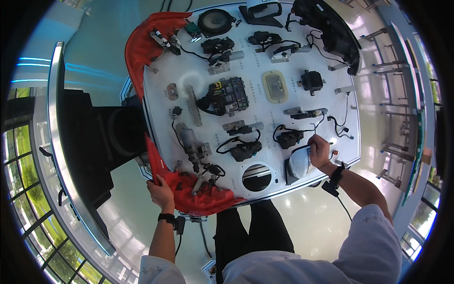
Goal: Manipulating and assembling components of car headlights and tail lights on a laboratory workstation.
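A white display board (265, 61) carries several car parts fixed to its face. My left hand (161, 193) grips the lower edge of a red tail lamp housing (198, 196) at the board's near left corner. My right hand (319, 150) rests on a side mirror (299, 163) with a black frame at the near right, fingers curled over its top edge. A round hole (257, 177) in the board lies between my two hands. Both wrists wear black bands with cables.
A second red lamp (144, 40) sits at the far left corner. Black motors, latches, a fuse box (231, 94), a speaker (215, 22), a headlamp (331, 28) and a beige dome light (275, 86) cover the board. A dark stand (94, 137) is to the left, metal racks (397, 109) to the right.
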Demonstrator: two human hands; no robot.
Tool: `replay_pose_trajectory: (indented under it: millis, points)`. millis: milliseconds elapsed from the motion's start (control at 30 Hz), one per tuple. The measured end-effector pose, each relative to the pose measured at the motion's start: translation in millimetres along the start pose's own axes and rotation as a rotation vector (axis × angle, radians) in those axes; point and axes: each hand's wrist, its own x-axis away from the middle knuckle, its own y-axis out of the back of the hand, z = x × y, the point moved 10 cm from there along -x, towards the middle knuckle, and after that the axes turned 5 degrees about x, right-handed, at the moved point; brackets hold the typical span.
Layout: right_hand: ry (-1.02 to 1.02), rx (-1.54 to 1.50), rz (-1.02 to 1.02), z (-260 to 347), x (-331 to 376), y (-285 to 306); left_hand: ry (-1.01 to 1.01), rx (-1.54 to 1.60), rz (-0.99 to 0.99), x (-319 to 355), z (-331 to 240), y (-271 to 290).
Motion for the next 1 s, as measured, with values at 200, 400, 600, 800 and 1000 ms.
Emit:
replay_pose_trajectory:
  millis: [200, 400, 600, 800, 1000]
  points:
    - [0.007, -0.018, -0.004, 0.2, 0.3, 0.2, -0.008, 0.003, 0.014, 0.6, 0.0, -1.3]
    - [0.015, -0.004, 0.013, 1.9, 0.8, -1.2, 0.005, 0.038, 0.003, 1.3, -1.0, 1.8]
    - [-0.019, 0.01, 0.012, -2.1, -0.5, 0.4, -0.002, 0.026, 0.003, -1.4, -7.1, 3.2]
    - [-0.035, -0.015, 0.015, -6.7, -3.1, -0.9, -0.043, -0.008, -0.027, -4.2, -15.2, 5.6]
    - [-0.023, 0.023, 0.019, -8.9, -7.8, -4.4, 0.026, 0.016, 0.033, -6.9, -9.3, -2.3]
